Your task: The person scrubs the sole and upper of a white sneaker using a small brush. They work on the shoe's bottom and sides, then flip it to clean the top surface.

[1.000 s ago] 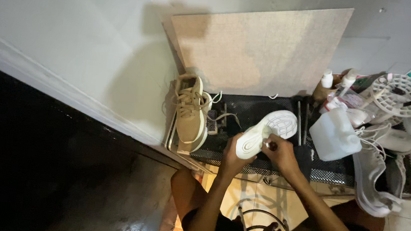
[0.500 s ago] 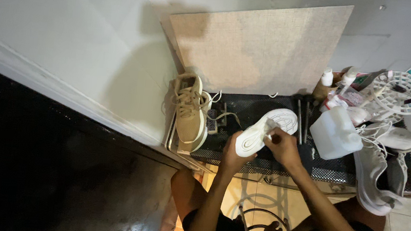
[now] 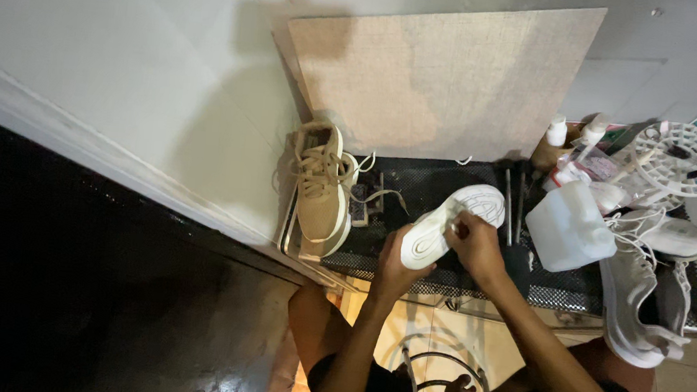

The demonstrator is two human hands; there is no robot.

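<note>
Your left hand gripping the white shoe sole-up over the black mat, your right hand pressed on its sole, fingers curled, perhaps pinching something small, tan shoe beside, white jug near

Two bare forearms without sleeves, bare knees, dark shorts, no gloves, rings or watch visible

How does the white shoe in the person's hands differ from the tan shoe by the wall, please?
The white shoe is turned sole-up, while the tan shoe shows its laced top. The white shoe is held by the left hand with the right hand on its sole; the tan shoe lies untouched on the dark mesh surface. Both are lace-up sneakers, it seems.
</note>
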